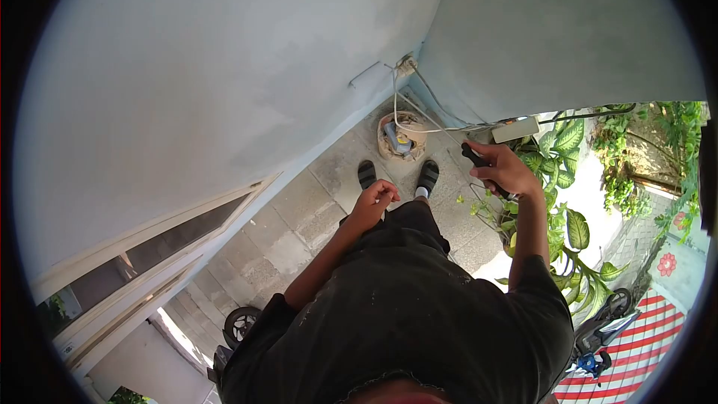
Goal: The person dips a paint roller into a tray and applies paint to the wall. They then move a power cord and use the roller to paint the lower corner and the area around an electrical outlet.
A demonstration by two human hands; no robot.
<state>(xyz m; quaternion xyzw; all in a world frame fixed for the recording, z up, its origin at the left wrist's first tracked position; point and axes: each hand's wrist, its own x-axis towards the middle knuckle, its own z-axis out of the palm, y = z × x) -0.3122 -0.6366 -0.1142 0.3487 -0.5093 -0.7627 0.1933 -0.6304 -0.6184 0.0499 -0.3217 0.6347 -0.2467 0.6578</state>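
My right hand (505,170) is wrapped round the black handle of a screwdriver (468,153). Its long thin shaft points up and left, toward the wall corner. Close to my body, my left hand (374,203) has its fingers curled together; what they hold, if anything, I cannot tell. In the corner, a small wall box (406,66) has white and grey cables (396,108) coming from it. Below it, beyond my feet, stands a round beige bucket (384,151) with grey and yellow items inside.
Pale walls (224,67) meet ahead of me. A white oblong box (516,130) with cables lies right of the corner, beside leafy plants (568,138). Paving slabs (280,224) lie underfoot. A window frame (157,239) is at left, a wheel (241,323) behind it.
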